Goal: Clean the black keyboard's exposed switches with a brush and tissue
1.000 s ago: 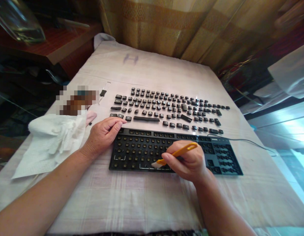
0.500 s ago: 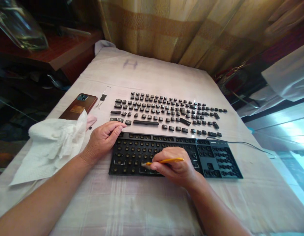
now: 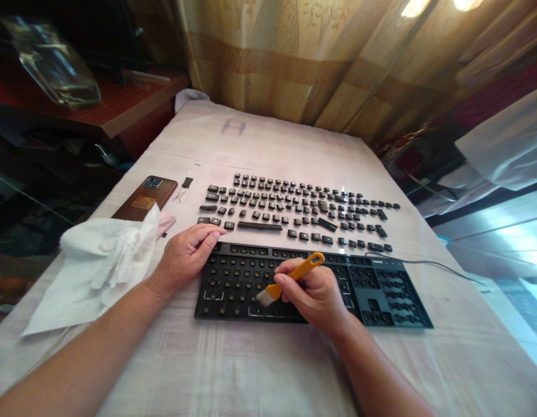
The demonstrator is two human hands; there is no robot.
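A black keyboard (image 3: 364, 289) without its keycaps lies in front of me on the cloth-covered surface. My left hand (image 3: 190, 250) is closed on its upper left corner, thumb and fingers pressed together at the edge. In my right hand (image 3: 314, 289) is a paintbrush (image 3: 300, 270) with a yellow handle and pale bristles. Its bristles touch the lower middle of the keyboard, just above the white outline of the space bar. Behind the keyboard, the removed keycaps (image 3: 316, 237) are laid out in rows, with the long space bar (image 3: 259, 226) among them.
Crumpled white paper towel (image 3: 98, 260) lies left of my left arm, partly over a brown-cased phone (image 3: 149, 196). Near the phone rests a wire tool with a black grip (image 3: 187, 182). A cable (image 3: 442, 266) runs off right. A glass bottle (image 3: 59, 69) stands on a wooden desk (image 3: 116, 113).
My right hand has tipped the paintbrush from nearly flat to a steeper slant, handle end raised. My left hand stays at the keyboard corner. The whole view has shifted slightly.
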